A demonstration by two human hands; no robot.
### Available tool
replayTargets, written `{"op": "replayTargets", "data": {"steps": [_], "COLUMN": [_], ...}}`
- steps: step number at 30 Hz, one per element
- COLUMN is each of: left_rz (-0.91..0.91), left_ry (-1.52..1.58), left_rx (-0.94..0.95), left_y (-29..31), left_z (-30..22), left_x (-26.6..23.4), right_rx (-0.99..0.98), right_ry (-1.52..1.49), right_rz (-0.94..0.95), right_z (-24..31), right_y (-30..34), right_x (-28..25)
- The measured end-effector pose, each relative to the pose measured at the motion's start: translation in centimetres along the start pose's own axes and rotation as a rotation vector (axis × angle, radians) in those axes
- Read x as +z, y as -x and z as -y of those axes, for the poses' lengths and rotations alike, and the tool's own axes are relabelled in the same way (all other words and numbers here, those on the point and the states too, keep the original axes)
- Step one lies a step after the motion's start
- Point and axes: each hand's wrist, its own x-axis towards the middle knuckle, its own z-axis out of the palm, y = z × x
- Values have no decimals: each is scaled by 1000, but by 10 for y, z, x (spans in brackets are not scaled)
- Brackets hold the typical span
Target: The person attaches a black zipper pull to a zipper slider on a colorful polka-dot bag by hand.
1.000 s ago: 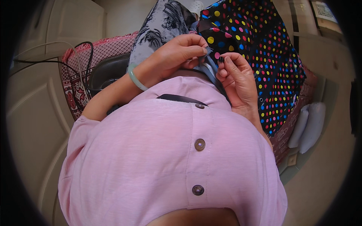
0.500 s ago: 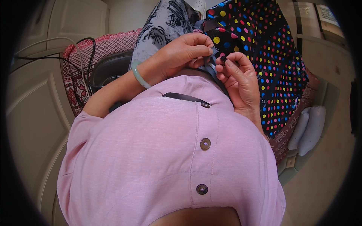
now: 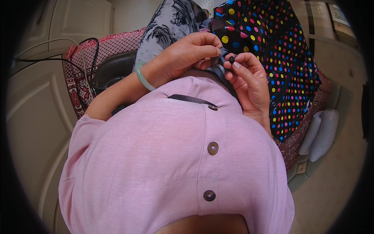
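My left hand (image 3: pixel 194 50), a pale green bangle (image 3: pixel 144 77) on its wrist, pinches the end of a grey-blue fabric strip (image 3: pixel 219 70) over my lap. Close beside it on the right, my right hand (image 3: pixel 251 80) has thumb and forefinger closed on a small black round-ended piece (image 3: pixel 231 59). The piece stands just off the strip's edge; whether the two are joined I cannot tell. Its lower part is hidden by my fingers. A glossy black sheet with coloured dots (image 3: pixel 288 74) drapes over my right side, beyond the right hand.
A red patterned cloth (image 3: pixel 120 41) covers the seat, with a dark padded object (image 3: pixel 117 70) on it at left. Black and white cables (image 3: pixel 95 54) loop there beside cream cupboard doors (image 3: pixel 39 117). Two pale grey rolls (image 3: pixel 325 130) lie at the right.
My right fingers have shifted slightly, and more of the black round end now shows between them. The left hand keeps its pinch on the strip.
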Motion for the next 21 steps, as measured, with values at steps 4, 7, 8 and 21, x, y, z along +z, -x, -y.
{"op": "replayTargets", "data": {"steps": [4, 7, 8, 21], "left_rz": [-3, -7, -6, 2], "left_ry": [0, -14, -19, -39], "left_rx": [0, -1, -1, -4], "left_y": [0, 0, 0, 0], "left_z": [-1, 0, 0, -1], "left_x": [1, 2, 2, 3], "right_rx": [-25, -43, -49, -71], "right_ry": [48, 108, 130, 247], "right_rz": [-18, -35, -42, -78], "right_z": [-1, 0, 1, 0], "right_y": [0, 1, 1, 1], "right_x": [-1, 1, 2, 4]}}
